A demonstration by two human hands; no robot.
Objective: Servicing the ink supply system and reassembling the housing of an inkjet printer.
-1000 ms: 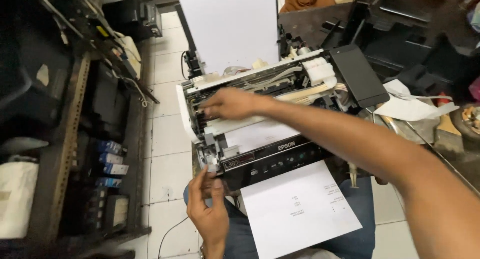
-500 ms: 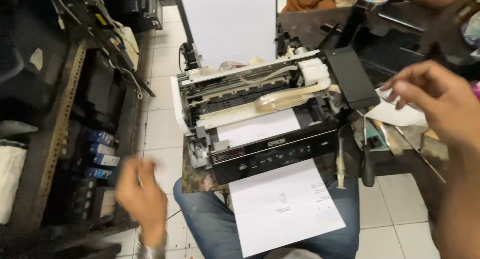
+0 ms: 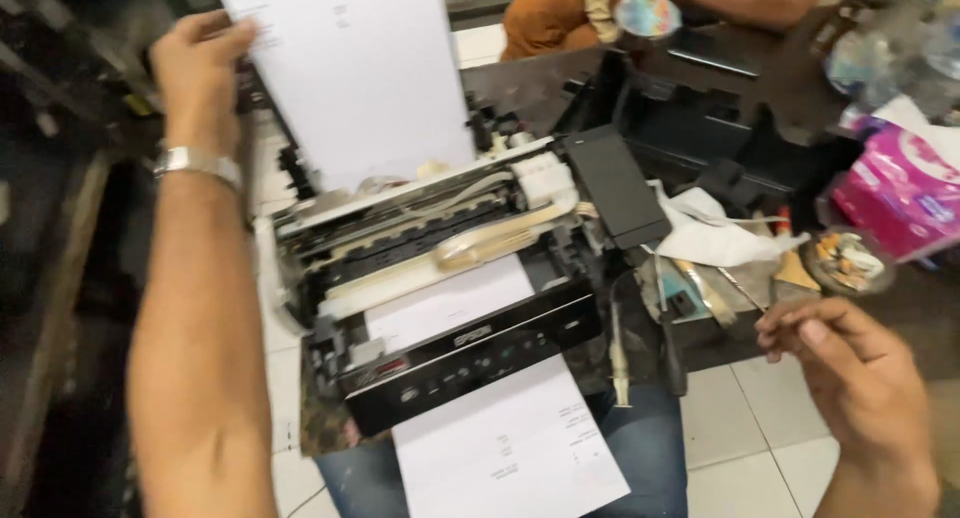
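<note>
two sheets are showing where the work is standing: one printed sheet (image 3: 510, 453) is lying out of the front of the opened printer (image 3: 440, 288), over the person's lap in blue jeans (image 3: 650, 448), and a taller white sheet (image 3: 350, 68) is standing upright in the rear feed. the printer is resting on the lap with its cover off, so the ribbon cable (image 3: 500, 240), the white ink block (image 3: 545, 176) and the carriage rails are lying bare, and its black lid panel (image 3: 618, 186) is leaning off to the right side. the left hand (image 3: 195, 63) is reaching up to the upright sheet, fingers closing on its left edge near the top, a metal watch (image 3: 197, 163) sitting on the wrist. the right hand (image 3: 850, 363) is hovering well apart from the machine, low on the right, fingers loosely curled with the tips drawn together; whether anything small is pinched there i cannot tell. judging by the page already out, a test print is looking done, while the feeding paper is being handled and the casing is looking not yet refitted. beside the printer a crumpled white cloth (image 3: 715, 236), a small dish of bits (image 3: 848, 260) and a pink packet (image 3: 900, 193) are lying on the dark tabletop (image 3: 540, 88).
</note>
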